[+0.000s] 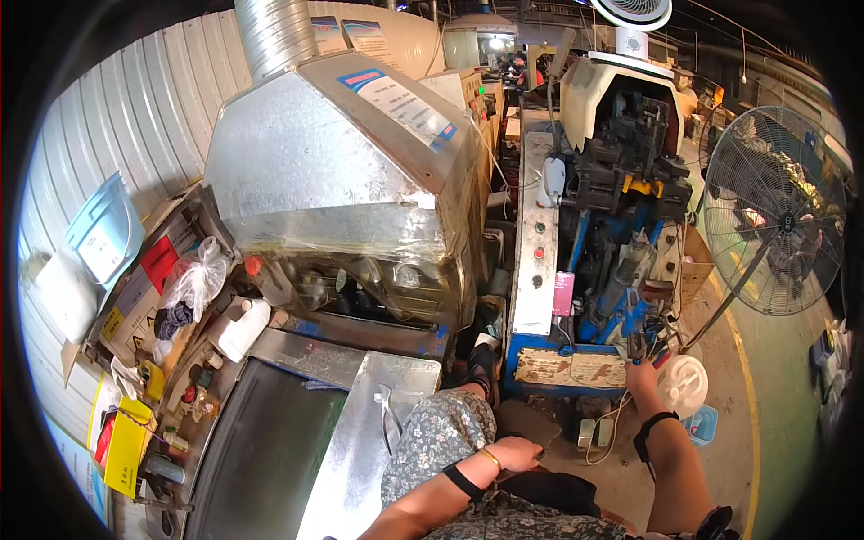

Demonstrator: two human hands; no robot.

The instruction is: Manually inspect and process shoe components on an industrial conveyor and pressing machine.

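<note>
Right fingers [636,369] beside flaking, oblong panel [569,367]

A pale ribbed wall [117,135] is running along the left, and a silvery duct [274,36] is rising before it. On the right, a yellow line [752,396] is stretching along the floor [783,360], a tall fan [787,222] is standing near it, and a light [497,43] is glowing far back.

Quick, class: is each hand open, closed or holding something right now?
Left hand: fingers curled; whether it holds anything cannot be told.
Right hand: at a dark, narrow, upright part on the blue metal machine; grip unclear.
</note>
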